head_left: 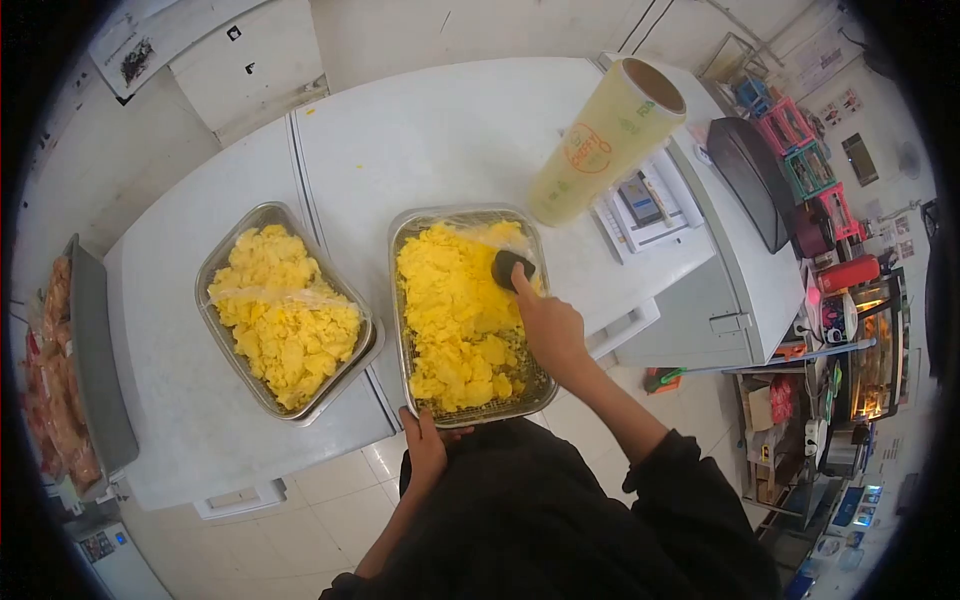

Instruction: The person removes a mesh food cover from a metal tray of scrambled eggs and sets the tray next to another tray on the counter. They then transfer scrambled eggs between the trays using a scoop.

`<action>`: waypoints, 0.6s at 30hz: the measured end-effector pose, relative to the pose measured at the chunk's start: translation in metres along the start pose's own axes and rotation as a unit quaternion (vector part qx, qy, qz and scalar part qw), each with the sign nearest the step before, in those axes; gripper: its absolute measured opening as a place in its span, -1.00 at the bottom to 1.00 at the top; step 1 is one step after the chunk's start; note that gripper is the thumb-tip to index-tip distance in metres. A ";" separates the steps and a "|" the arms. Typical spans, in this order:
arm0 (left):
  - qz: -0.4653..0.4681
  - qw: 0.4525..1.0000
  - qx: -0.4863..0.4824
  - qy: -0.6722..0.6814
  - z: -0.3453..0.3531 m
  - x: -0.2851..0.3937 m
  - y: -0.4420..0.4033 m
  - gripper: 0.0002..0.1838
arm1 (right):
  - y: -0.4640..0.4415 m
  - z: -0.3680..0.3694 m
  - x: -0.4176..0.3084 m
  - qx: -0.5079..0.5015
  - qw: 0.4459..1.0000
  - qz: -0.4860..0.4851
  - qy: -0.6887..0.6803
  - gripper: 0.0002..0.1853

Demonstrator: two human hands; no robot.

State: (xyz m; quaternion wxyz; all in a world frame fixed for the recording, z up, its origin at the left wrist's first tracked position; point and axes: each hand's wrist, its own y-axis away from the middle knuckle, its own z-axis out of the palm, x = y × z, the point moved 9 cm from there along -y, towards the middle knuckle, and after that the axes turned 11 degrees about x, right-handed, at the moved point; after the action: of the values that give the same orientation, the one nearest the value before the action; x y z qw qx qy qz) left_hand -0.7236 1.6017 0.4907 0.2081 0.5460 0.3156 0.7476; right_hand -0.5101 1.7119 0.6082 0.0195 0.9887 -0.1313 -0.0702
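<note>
A metal tray (552, 392) of crumbly yellow food, like mashed potato or scrambled egg (450, 320), sits at the near edge of the white worktop. My right hand (548, 325) is closed around a black rounded tool (511, 270) over the right side of the food; its working end is hidden. With fingers curled over the rim, my left hand (425, 447) grips the tray's near left corner. Clear plastic film (495, 235) lies across the far part of the food. To the left stands a second metal tray (325, 410) of similar yellow food, partly under film.
A large roll of cling film (605, 145) stands behind the right tray, beside a white device with a screen (645, 200). At far left is a grey tub (100, 370) of packed pinkish items. Shelves with coloured baskets (785, 125) line the right.
</note>
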 end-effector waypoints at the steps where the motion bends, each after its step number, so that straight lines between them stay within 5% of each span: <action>1: 0.003 1.000 0.008 -0.002 0.000 -0.001 0.000 -0.76 | 0.007 0.001 0.002 0.000 1.000 0.009 -0.005 -0.48; 14: -0.055 0.998 -0.026 -0.005 0.008 0.024 0.012 -0.72 | 0.089 -0.001 -0.006 -0.010 0.998 -0.054 0.010 -0.29; 15: 0.028 0.965 -0.054 -0.255 0.002 0.044 0.013 -0.71 | 0.097 0.004 -0.003 -0.048 0.997 -0.051 0.008 -0.34; 16: 0.110 0.863 -0.078 -0.486 0.001 0.062 0.016 -0.67 | 0.102 0.008 0.000 -0.086 0.995 -0.049 0.007 -0.39; 18: 0.109 0.832 -0.036 -0.543 -0.001 0.091 0.028 -0.69 | 0.098 -0.013 0.005 -0.073 0.997 -0.032 -0.017 -0.47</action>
State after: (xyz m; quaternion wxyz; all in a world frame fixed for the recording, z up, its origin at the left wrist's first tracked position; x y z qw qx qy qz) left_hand -0.7527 1.6413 0.5723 0.2822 0.8871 0.0634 0.3597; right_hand -0.5281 1.6161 0.6264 0.0868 0.9870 -0.0943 -0.0969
